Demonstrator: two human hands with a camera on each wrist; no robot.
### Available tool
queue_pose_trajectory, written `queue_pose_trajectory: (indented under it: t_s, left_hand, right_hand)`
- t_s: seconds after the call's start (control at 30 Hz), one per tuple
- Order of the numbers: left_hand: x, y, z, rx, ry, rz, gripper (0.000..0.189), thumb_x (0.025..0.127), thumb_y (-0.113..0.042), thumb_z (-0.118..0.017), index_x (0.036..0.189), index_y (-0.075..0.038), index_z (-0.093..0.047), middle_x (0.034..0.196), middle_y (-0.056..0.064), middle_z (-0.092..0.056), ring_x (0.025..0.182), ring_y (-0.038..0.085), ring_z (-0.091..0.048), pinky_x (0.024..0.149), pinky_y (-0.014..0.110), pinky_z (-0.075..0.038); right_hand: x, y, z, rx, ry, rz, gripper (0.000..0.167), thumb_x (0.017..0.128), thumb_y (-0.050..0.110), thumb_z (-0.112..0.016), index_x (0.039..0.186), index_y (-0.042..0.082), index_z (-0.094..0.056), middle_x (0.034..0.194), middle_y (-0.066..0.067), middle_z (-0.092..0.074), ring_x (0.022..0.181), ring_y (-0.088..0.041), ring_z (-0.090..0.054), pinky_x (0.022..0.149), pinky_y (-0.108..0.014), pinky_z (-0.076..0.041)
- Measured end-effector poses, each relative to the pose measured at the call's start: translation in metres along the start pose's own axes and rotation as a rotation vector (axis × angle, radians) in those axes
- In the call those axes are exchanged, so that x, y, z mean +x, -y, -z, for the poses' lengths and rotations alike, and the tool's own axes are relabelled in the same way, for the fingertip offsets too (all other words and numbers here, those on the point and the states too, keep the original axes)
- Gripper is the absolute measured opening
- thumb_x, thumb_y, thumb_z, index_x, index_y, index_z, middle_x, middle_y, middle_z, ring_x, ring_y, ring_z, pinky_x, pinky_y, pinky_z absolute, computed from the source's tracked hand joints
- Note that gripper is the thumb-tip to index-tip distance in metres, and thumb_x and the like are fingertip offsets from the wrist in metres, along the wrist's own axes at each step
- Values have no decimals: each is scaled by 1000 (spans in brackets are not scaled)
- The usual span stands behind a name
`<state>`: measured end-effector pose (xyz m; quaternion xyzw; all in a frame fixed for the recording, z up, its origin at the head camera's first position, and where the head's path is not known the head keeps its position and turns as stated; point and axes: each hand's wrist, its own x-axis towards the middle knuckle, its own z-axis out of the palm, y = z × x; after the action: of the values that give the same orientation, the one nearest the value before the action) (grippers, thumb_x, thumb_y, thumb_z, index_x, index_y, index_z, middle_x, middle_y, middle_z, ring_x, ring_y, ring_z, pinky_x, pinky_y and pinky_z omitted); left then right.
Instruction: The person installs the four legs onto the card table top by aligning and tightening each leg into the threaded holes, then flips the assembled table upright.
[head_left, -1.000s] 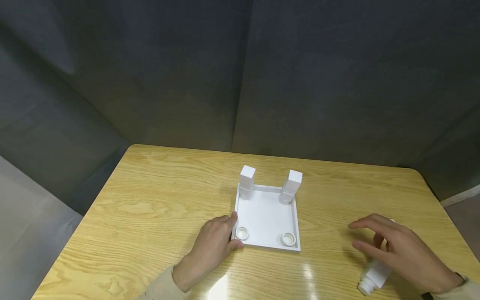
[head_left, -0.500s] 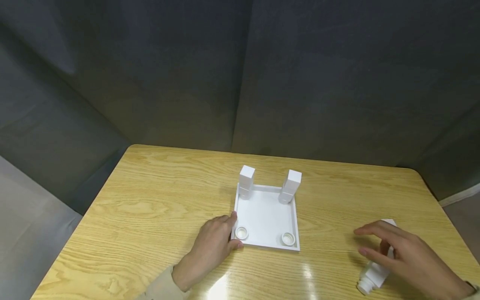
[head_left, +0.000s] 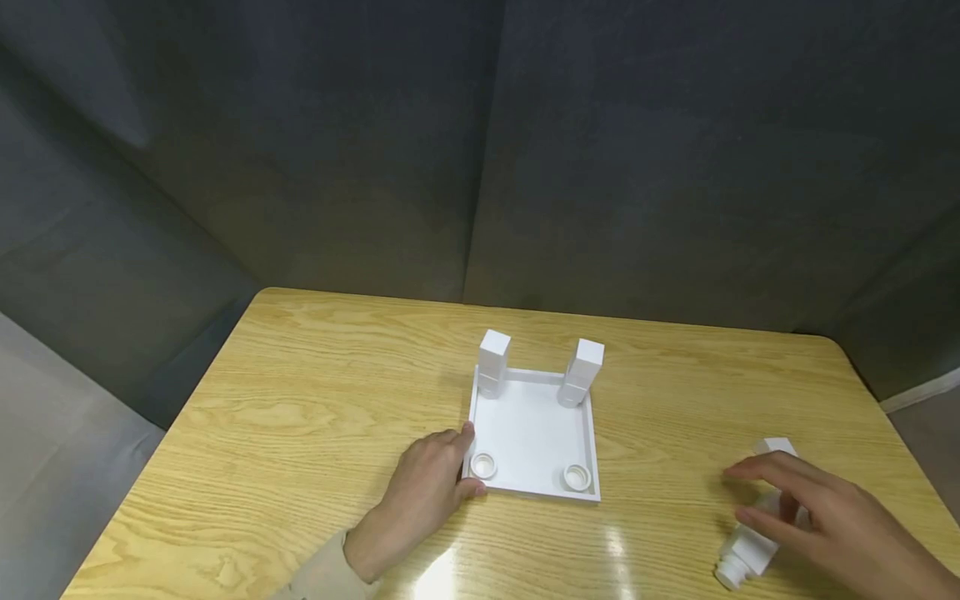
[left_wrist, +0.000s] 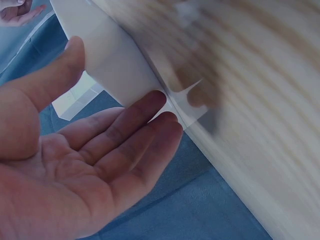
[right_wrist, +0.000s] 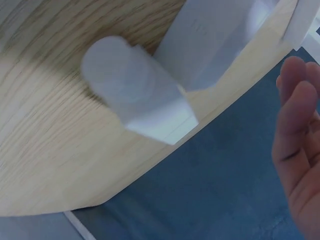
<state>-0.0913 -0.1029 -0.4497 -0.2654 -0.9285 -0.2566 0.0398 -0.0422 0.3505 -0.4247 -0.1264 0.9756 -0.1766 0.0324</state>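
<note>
A shallow white square tray [head_left: 531,433] with a raised rim lies on the wooden table. White square posts, a left one [head_left: 493,360] and a right one [head_left: 582,371], stand upright at its back corners. Round white sockets, a left [head_left: 483,466] and a right [head_left: 576,477], sit in its front corners. My left hand [head_left: 416,492] rests against the tray's front left corner, thumb at the front rim, fingers along the left side, all nearly straight. My right hand [head_left: 832,521] hovers with parted fingers over a loose white post [head_left: 752,550] with a round end, partly hiding it.
Beyond the right fingers shows the square end of another white piece [head_left: 777,447]; the right wrist view has two pieces side by side, the round-ended post [right_wrist: 135,85] and a longer block [right_wrist: 200,40]. Dark curtains [head_left: 480,167] hang behind the table's far edge.
My right hand has shifted slightly to the right over the loose white pieces, uncovering more of the far one. My left hand and the tray have stayed in place.
</note>
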Motion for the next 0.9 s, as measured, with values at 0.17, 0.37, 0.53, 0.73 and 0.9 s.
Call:
queue_pose_trajectory:
  t_s: [0.17,0.37,0.53,0.73,0.9]
  left_hand:
    - [0,0,0,5,1,-3,79,77,-20,-95,134,22,-61,124,34,-72,113,45,-74,98,58,-60]
    - [-1,0,0,12,-11,-23,78,76,-19,-95,133,22,-62,123,34,-72,111,45,-75,98,59,-60]
    - [0,0,1,14,-13,-30,77,76,-18,-95,133,22,-62,123,34,-72,111,45,-75,98,59,-60]
    - [0,0,1,27,-10,-22,77,76,-19,-95,132,23,-62,122,35,-72,112,45,-75,99,58,-60]
    - [0,0,0,28,-3,-14,77,76,-19,-95,132,22,-62,123,34,-72,112,44,-75,100,59,-59]
  right_hand:
    - [-3,-8,3,-63,75,2,43,96,36,-86,133,19,-72,124,2,-68,68,5,-44,56,-24,-42]
    - [-5,-20,5,-86,128,77,54,90,22,-91,138,10,-69,133,-13,-67,67,7,-43,54,-23,-43]
    - [-6,-26,3,-87,182,79,63,89,16,-91,145,7,-63,147,-25,-59,68,7,-44,55,-23,-44]
    - [-10,-30,-5,-122,109,176,67,85,11,-93,145,10,-64,148,-23,-56,70,10,-42,54,-21,-41]
    - [-12,-31,-11,-192,22,240,70,78,10,-97,142,16,-67,145,-15,-59,74,12,-45,53,-20,-41]
